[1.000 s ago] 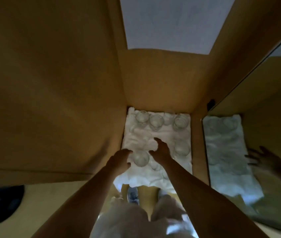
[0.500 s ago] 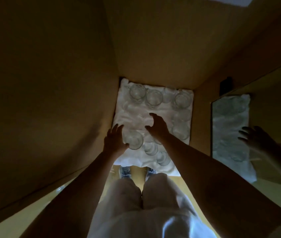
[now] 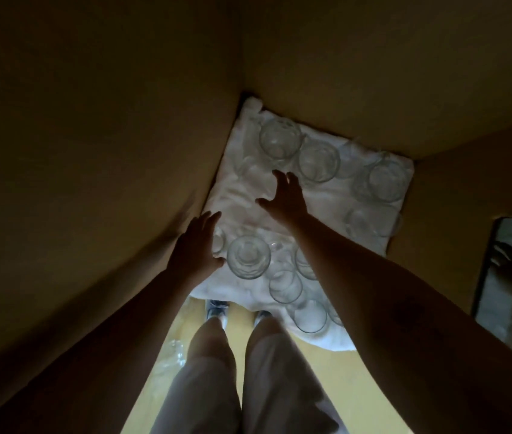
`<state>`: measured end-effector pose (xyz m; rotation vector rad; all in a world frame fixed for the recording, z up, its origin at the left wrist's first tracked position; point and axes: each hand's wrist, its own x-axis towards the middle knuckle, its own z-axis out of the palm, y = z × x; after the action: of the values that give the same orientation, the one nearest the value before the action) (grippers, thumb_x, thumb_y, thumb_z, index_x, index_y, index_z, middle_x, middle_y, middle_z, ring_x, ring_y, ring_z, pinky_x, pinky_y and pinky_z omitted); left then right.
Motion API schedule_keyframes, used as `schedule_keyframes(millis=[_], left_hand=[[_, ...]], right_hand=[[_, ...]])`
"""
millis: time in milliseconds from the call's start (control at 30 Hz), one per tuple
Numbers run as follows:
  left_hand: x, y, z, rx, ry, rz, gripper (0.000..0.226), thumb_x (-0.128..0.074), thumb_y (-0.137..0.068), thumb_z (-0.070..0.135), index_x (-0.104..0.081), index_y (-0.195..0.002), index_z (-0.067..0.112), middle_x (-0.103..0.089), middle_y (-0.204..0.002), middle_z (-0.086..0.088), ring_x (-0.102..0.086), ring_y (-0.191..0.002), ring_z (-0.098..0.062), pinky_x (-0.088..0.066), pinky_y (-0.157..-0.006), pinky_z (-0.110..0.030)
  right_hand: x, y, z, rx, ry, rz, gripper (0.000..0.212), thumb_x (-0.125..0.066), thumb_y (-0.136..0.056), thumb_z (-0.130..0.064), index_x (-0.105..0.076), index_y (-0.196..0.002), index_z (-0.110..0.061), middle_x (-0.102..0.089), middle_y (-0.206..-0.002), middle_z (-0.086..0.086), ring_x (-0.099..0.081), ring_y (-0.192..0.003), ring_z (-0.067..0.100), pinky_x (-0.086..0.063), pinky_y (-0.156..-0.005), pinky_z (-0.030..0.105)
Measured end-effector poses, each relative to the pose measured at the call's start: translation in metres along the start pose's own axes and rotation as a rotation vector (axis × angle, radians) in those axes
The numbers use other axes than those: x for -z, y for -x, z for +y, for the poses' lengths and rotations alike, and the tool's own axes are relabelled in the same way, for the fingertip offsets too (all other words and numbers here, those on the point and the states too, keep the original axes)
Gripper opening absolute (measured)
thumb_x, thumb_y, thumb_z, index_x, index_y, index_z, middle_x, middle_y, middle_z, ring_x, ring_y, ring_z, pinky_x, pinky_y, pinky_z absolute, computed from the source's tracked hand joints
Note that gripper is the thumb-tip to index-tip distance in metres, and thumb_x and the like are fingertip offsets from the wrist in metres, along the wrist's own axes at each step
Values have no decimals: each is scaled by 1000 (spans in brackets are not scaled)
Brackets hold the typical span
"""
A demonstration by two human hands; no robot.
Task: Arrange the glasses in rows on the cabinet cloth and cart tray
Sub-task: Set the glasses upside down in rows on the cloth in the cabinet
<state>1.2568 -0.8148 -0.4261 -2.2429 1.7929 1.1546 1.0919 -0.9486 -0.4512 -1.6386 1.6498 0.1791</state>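
Observation:
A rumpled white cloth (image 3: 236,195) lies on the shelf inside a dim wooden cabinet. Several clear glasses stand on it: a back row (image 3: 319,161), more at the right edge (image 3: 370,222), and a cluster near the front (image 3: 286,281). My left hand (image 3: 197,245) rests at the cloth's left front edge, fingers straight, its thumb beside a wide glass (image 3: 248,257). My right hand (image 3: 284,198) hovers spread over the bare middle of the cloth, just in front of the back row, holding nothing.
Cabinet walls close in on the left (image 3: 123,151) and at the back (image 3: 373,73). A mirror (image 3: 511,264) on the right reflects a hand and the cloth. Below the shelf show my pale trousers, shoes and a yellow floor (image 3: 336,364).
My right hand has reached farther back over the cloth toward the rear glasses. My left hand stays at the left front edge beside the wide glass. The camera has moved closer and tilted down.

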Motion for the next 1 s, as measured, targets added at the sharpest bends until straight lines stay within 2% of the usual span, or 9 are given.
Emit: schedule_keyframes(millis=[133,300,367,467,533,633,733,867,1000], left_hand=[[-12,-3,-2,18,-37,11,88,-75,-78,20,-22,-149,18,-19,-156,-4,-17,-144,-29,-27,-113,-40],[-13,-3,-3,18,-34,124,73,-77,-74,18,-41,-137,20,-39,-141,-3,-49,-121,-26,-48,-89,-37],[-11,-3,-2,25,-38,145,73,-78,-73,22,-42,-136,20,-42,-139,-3,-51,-118,-23,-49,-86,-35],[-8,-3,1,30,-32,207,75,-79,-70,24,-44,-136,17,-46,-137,-5,-54,-116,-24,-50,-83,-34],[-7,-4,3,15,-32,234,75,-80,-70,26,-45,-135,16,-48,-136,-5,-55,-115,-24,-51,-80,-33],[-5,-16,4,-7,0,254,76,-80,-71,28,-44,-136,16,-46,-137,-6,-53,-119,-24,-52,-82,-33],[-2,-32,10,-18,10,261,77,-78,-73,28,-41,-139,14,-43,-139,-9,-50,-122,-26,-50,-88,-35],[1,-52,22,-26,-2,234,81,-75,-77,31,-33,-145,17,-36,-146,-8,-45,-128,-25,-45,-94,-34],[-1,-69,28,-85,-29,183,83,-74,-78,31,-28,-146,20,-32,-148,-5,-39,-132,-23,-44,-98,-35]], right_hand=[[-13,-18,8,-39,23,-30,87,-67,-84,-40,-15,-150,-21,-11,-156,15,-16,-143,32,-27,-113,46],[-27,-22,13,-109,202,-57,93,-64,-87,-40,-1,-152,-16,-26,-148,15,-30,-134,34,-35,-103,46],[-32,-21,15,-122,249,-77,85,-59,-91,-39,-6,-151,-9,-27,-146,16,-31,-132,33,-36,-103,43],[-36,-20,16,-148,134,-141,70,-58,-92,-34,-23,-144,-4,-26,-145,19,-33,-133,32,-36,-103,36],[-38,-20,17,-142,69,-162,73,-58,-92,-33,-20,-144,-1,-25,-147,20,-32,-135,30,-34,-104,32],[-40,-24,18,-125,24,-178,86,-59,-91,-38,-9,-148,2,-21,-152,20,-23,-141,29,-27,-110,32],[-42,-29,22,-135,9,-163,92,-61,-90,-38,-2,-149,2,-19,-153,21,-23,-141,30,-25,-112,34],[-44,-30,30,-87,28,-65,88,-64,-88,-31,-10,-148,1,-29,-149,20,-30,-138,30,-28,-109,31],[-45,-27,36,-34,61,49,81,-60,-91,-23,-8,-151,-4,-20,-155,14,-19,-144,24,-22,-113,29]])
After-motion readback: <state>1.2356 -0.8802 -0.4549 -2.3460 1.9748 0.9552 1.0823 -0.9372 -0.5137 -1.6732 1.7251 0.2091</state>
